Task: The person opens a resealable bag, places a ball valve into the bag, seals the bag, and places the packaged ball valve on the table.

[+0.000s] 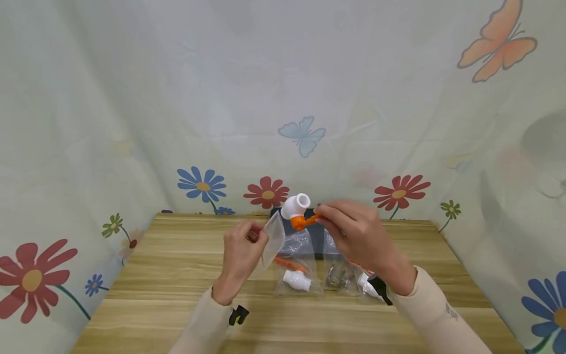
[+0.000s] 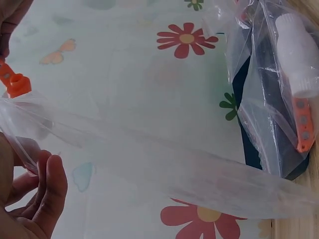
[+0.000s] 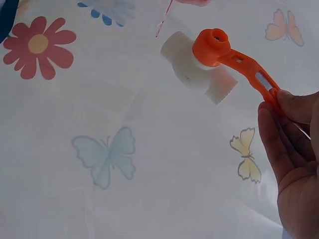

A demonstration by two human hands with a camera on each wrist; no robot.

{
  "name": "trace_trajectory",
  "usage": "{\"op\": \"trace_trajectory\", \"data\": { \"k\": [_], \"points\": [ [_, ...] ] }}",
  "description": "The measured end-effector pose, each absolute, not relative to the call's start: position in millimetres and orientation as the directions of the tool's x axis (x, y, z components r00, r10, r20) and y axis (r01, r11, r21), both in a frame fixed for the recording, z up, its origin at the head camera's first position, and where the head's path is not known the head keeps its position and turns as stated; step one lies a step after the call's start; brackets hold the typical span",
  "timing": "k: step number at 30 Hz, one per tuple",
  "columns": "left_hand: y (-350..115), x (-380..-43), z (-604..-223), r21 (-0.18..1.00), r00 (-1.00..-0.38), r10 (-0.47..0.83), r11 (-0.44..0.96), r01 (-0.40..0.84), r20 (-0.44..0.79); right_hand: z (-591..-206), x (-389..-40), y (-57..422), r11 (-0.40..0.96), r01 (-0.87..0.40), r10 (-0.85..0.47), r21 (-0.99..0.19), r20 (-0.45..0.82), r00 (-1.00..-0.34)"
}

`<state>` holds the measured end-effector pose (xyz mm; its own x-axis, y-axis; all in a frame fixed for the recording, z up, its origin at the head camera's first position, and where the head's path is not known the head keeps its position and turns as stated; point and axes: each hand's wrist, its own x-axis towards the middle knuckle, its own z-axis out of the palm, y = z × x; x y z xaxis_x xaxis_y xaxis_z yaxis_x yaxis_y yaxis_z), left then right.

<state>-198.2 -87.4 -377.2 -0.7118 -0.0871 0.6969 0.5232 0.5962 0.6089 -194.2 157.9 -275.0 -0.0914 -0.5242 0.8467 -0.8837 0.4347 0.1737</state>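
My right hand [image 1: 355,231] pinches the end of the orange lever of a white plastic ball valve [image 1: 292,206], held up above the table. In the right wrist view the valve's white body [image 3: 187,69] hangs from the orange lever [image 3: 249,69], between thumb and fingers. My left hand [image 1: 243,253] pinches a clear plastic bag [image 1: 275,236] near its upper edge. The valve is close beside the bag's top; in the left wrist view the bag [image 2: 149,154] overlaps the valve's body, and I cannot tell whether any of it is inside.
On the wooden table [image 1: 177,275] lies a bagged white valve with orange lever [image 1: 297,280]. To its right are a bag of greyish metal-looking parts [image 1: 338,275] and another white part [image 1: 368,286], partly behind my right wrist. A dark flat object [image 1: 317,241] lies behind them, near the flowered curtain [image 1: 221,123].
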Motion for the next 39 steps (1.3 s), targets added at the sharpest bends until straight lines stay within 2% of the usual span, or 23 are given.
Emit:
{"op": "trace_trajectory", "data": {
  "k": [4, 13, 26, 33, 39],
  "points": [
    [-86, -199, -379, 0.598, -0.691, -0.092, 0.593, 0.54, 0.716, -277, -186, 153, 0.426, -0.89, -0.514, 0.165, 0.853, -0.088],
    [-84, -196, -380, 0.609, -0.698, -0.1, 0.587, 0.534, 0.709, -290, -175, 144, 0.417, -0.905, -0.525, 0.082, 0.835, -0.166],
    [-77, -190, -378, 0.654, -0.708, -0.134, 0.529, 0.541, 0.694, -306, -179, 137, 0.448, -0.893, -0.53, 0.046, 0.818, -0.224],
    [-74, -187, -378, 0.657, -0.701, -0.132, 0.5, 0.564, 0.701, -315, -182, 128, 0.437, -0.899, -0.538, 0.031, 0.81, -0.234],
    [-70, -185, -378, 0.67, -0.702, -0.127, 0.454, 0.587, 0.701, -323, -185, 121, 0.455, -0.891, -0.566, 0.013, 0.776, -0.278]
  ]
}}
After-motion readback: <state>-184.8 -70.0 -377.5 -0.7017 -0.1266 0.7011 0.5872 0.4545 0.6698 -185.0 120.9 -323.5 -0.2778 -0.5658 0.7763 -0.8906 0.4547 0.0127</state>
